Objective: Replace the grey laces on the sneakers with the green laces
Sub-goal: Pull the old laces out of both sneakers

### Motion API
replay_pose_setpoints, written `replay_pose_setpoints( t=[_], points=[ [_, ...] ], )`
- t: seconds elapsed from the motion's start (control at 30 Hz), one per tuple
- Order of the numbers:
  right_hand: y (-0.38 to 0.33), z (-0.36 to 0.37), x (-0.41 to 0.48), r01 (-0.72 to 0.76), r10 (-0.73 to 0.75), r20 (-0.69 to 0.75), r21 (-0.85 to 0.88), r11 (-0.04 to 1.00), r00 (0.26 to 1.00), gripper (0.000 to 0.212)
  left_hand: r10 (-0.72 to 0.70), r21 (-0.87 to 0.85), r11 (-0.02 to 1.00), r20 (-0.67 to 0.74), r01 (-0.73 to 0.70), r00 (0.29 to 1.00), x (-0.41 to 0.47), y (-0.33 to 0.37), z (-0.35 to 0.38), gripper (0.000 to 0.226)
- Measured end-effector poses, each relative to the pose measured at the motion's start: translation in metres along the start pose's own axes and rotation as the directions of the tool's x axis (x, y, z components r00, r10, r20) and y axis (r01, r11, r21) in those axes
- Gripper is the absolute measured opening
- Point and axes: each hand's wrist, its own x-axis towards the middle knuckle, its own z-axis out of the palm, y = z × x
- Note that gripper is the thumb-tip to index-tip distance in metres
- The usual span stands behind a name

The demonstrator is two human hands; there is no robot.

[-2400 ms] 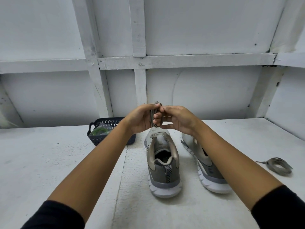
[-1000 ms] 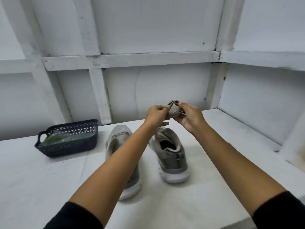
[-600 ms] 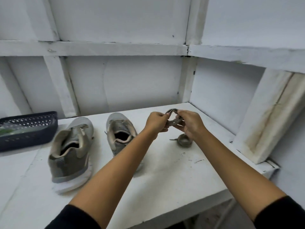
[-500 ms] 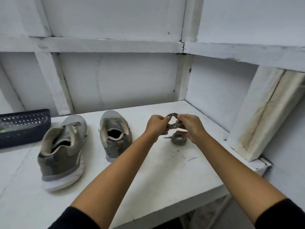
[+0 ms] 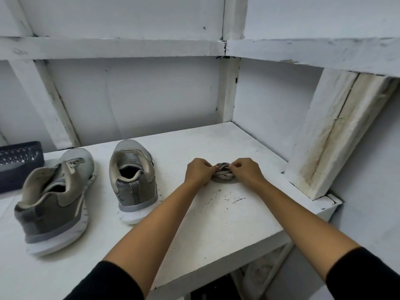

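Our fingertips (image 5: 213, 168) are pinched in from both sides on the bundle of grey laces (image 5: 223, 175), left hand (image 5: 198, 171) and right hand (image 5: 246, 169) each curled nearly closed around an end of it, and the bundle sits right on the white shelf (image 5: 216, 213) beneath them. From here we cannot tell whether that is one coil or two stacked together. Both sneakers (image 5: 132, 180) stand well off to the left of our fingers, tongues loose, no lace visible in them, so we judge the stripping step is wrapping up and this is the put-aside. Farther left again, the dark basket (image 5: 19, 163) pokes into view, its contents not visible. Next, we reckon, we let go cleanly so the coil stays wound, then reach across past the shoes for the green laces.
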Motion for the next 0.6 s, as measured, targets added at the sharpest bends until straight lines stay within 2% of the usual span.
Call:
replay_pose_setpoints(
  t=[0.17, 0.23, 0.33, 0.43, 0.6],
  points=[
    [0.0, 0.001, 0.003, 0.146, -0.146, 0.002, -0.062, 0.987, 0.989, 0.041, 0.126, 0.153, 0.981, -0.049, -0.117, 0.991, 0.002, -0.005, -0.006, 0.033],
    [-0.003, 0.001, -0.001, 0.24, -0.232, 0.105, -0.067, 0.969, 0.967, 0.049, 0.191, 0.242, 0.956, -0.076, -0.167, 0.979, 0.002, -0.009, -0.009, 0.033],
    [0.001, 0.008, -0.005, 0.354, -0.307, 0.244, -0.181, 0.917, 0.92, 0.06, 0.252, 0.384, 0.899, -0.059, -0.211, 0.966, 0.001, -0.017, -0.012, 0.032],
    [0.003, 0.015, -0.005, 0.384, -0.316, 0.248, -0.305, 0.872, 0.916, 0.059, 0.249, 0.421, 0.881, -0.029, -0.214, 0.968, -0.002, -0.022, -0.015, 0.033],
    [0.002, 0.025, -0.006, 0.413, -0.386, 0.156, -0.452, 0.791, 0.909, 0.047, 0.249, 0.41, 0.884, -0.001, -0.227, 0.969, -0.004, -0.026, -0.017, 0.032]
  ],
)
